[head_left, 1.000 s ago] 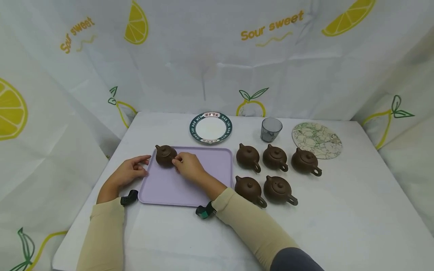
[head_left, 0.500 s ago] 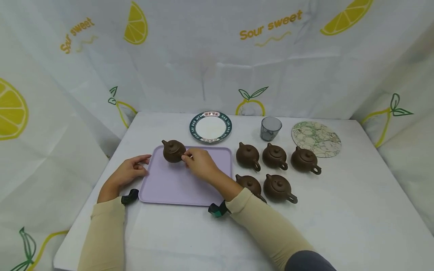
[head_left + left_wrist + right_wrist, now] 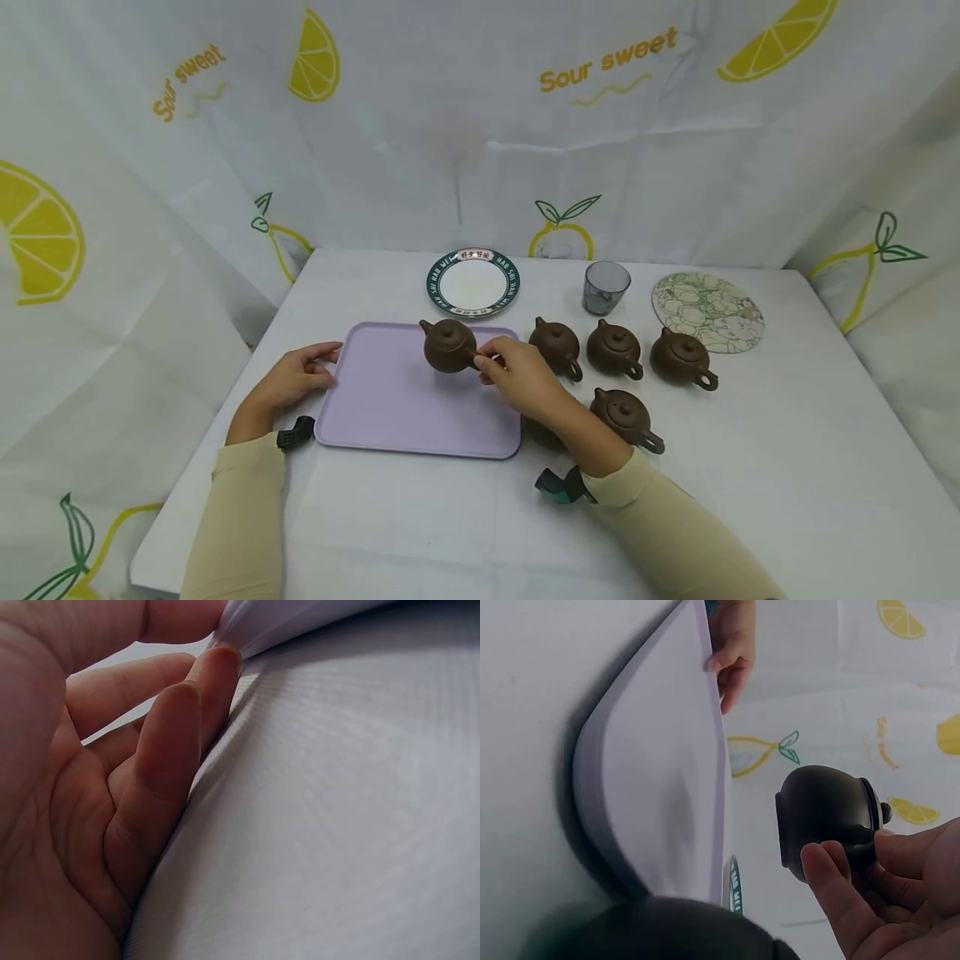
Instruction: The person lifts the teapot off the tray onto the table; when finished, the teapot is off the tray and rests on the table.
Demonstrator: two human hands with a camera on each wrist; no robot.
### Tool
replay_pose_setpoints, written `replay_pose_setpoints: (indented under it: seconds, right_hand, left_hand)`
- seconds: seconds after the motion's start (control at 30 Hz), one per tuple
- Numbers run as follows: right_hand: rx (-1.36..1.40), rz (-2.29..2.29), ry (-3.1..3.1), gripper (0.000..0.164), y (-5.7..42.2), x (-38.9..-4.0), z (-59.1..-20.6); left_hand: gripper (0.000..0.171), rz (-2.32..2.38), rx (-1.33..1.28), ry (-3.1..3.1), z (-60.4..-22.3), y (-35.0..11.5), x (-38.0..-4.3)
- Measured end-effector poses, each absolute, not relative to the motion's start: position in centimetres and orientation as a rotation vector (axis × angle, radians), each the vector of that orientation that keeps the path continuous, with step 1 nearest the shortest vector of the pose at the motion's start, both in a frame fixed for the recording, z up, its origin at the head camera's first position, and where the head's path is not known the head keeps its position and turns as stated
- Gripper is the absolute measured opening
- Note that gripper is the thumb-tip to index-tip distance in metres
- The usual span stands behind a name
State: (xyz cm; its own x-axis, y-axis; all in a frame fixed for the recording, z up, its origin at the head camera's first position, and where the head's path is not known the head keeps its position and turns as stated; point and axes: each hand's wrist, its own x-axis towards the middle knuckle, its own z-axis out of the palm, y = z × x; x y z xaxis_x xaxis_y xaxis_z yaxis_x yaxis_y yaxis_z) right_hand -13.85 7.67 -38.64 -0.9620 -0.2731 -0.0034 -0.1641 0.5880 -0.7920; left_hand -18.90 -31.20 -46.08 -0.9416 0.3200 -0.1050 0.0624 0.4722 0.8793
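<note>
A small brown teapot (image 3: 448, 346) hangs over the right half of the lilac tray (image 3: 390, 408), spout to the left. My right hand (image 3: 519, 375) pinches its handle between thumb and fingers. Seen from the right wrist, this teapot (image 3: 829, 814) is held up off the tray, its knobbed lid in place. My left hand (image 3: 291, 385) lies at the tray's left edge, fingertips touching the rim, fingers loosely bent. In the left wrist view the fingers (image 3: 169, 739) reach the tray's edge (image 3: 277, 622).
Right of the tray stand several similar teapots (image 3: 613, 350), one mostly hidden under my right forearm. Behind them are a grey glass (image 3: 605, 287) and a round patterned mat (image 3: 708, 310). A green-rimmed plate (image 3: 472, 283) lies behind the tray.
My right hand has lifted the teapot from the tray's back left corner and carried it rightward. My left hand has stayed at the tray's edge.
</note>
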Motion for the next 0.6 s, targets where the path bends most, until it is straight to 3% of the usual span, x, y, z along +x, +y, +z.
replay_pose_setpoints:
  seconds: [0.6]
  right_hand:
    - [-0.313,-1.309,2.745,0.026,19.2,-10.4,-37.8]
  left_hand:
    - [0.063,1.464,0.342,2.475,-46.5,-31.1,-19.1]
